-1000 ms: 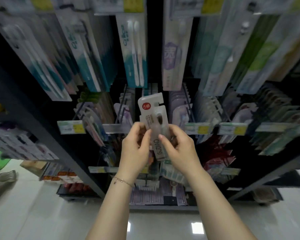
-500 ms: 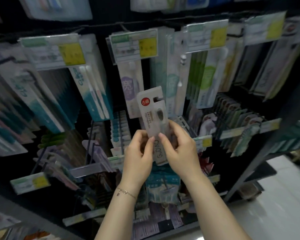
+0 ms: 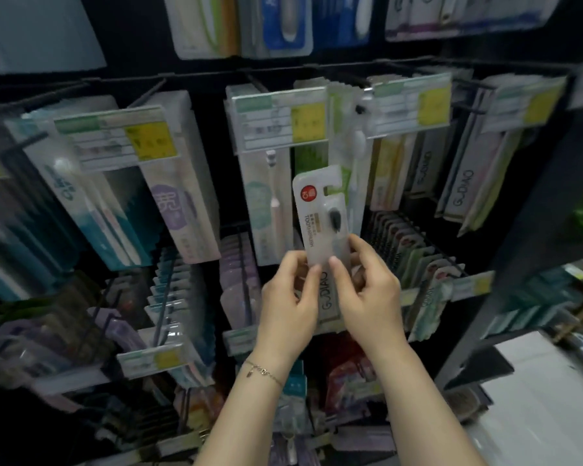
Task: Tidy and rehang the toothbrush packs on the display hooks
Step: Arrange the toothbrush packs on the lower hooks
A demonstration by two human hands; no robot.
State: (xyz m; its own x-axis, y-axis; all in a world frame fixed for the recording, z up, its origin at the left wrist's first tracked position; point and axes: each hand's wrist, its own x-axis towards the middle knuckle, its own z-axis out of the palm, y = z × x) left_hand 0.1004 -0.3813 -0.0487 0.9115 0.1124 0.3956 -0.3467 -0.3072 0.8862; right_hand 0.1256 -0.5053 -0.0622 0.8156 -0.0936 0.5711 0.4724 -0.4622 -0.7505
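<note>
what i cannot make out: the print on the price tags [image 3: 280, 124] is blurred, and the rack's outer edges smear.
hidden: the lower half of the toothbrush pack [image 3: 320, 223] sits behind my hands; only its foot shows below them.
pack: upright, held up in front of the hanging packs [image 3: 270, 210], notched top above my fingers.
left hand [image 3: 288, 307]: thumb and fingers curled, pinching the pack's lower left edge.
right hand [image 3: 367, 297]: thumb on the front, fingers behind, pinching the right edge.
cut off: both my forearms at the bottom.
</note>
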